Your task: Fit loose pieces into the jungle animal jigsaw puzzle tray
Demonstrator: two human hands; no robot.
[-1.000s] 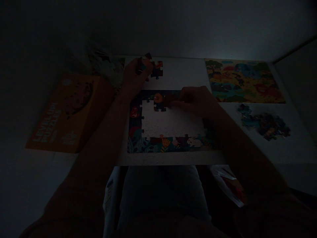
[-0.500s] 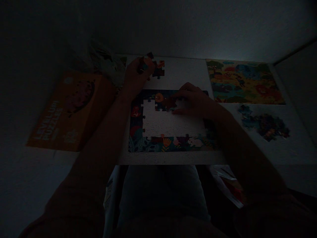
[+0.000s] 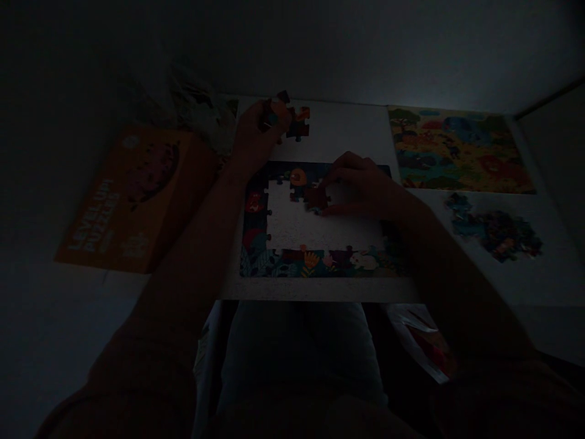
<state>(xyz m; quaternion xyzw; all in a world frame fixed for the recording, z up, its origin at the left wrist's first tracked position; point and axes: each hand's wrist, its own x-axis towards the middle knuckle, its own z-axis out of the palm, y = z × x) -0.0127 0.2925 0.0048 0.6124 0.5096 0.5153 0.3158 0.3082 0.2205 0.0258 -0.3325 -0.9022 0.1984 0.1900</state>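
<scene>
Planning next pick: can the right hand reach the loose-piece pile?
Probably yes: only bare table lies between the right hand and the pile, though it now pinches a dark piece.

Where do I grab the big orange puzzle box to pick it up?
Probably its long left edge, coming from the left: the orange box lies flat, that edge is free, and the left hand, holding puzzle pieces, has its arm along the right side.
</scene>
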